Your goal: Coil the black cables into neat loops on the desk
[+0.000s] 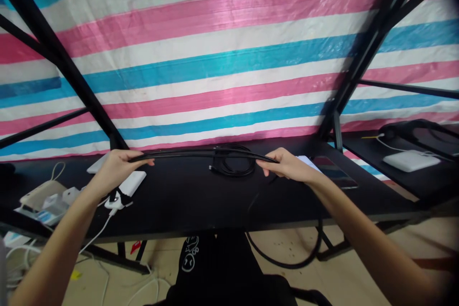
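Between my two hands stretches a black cable, several strands of it running side by side above the dark desk. My left hand pinches the strands at their left end, fingers closed. At the other end my right hand is closed round the same cable. From the right hand a loop of this cable hangs down past the desk's front edge. Behind the strands, a coiled black cable with a small connector lies on the desk.
White power banks, plugs and a power strip crowd the desk's left side. A phone lies at the right, a white box on the neighbouring desk. Black metal posts flank a striped sheet. White cords trail on the floor.
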The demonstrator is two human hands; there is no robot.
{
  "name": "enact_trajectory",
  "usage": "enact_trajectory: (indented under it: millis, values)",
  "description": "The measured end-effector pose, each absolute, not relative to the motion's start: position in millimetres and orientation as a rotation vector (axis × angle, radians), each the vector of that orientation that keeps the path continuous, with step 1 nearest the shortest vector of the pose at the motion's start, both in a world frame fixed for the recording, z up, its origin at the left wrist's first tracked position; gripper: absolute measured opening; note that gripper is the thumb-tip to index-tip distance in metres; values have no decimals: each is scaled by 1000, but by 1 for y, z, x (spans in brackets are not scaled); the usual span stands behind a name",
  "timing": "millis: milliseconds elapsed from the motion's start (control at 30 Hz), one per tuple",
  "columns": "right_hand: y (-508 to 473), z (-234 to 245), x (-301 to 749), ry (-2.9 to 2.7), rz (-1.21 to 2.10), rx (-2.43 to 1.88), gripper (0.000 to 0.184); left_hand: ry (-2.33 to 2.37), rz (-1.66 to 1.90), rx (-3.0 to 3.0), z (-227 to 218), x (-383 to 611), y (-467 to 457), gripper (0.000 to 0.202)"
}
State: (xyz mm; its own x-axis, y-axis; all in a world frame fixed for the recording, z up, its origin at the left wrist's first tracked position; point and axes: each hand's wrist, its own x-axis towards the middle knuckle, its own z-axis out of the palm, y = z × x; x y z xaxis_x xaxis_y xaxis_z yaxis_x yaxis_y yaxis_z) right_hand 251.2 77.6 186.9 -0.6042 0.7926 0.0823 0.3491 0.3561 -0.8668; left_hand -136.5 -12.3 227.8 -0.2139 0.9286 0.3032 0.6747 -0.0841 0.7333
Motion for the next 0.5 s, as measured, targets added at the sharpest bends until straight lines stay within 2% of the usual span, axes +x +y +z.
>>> enact_trajectory:
  millis: [233,400,500]
  values:
    - [70,194,236,-2106,911,-953,30,1794,844,1663,210,-125,-22,22]
    - [60,195,212,-2112,978,-951,33,1427,1084,1548,214,-108,-22,25]
    - [59,197,211,-2035,1077,-907,36,1415,1247,1515,223,-101,-23,31]
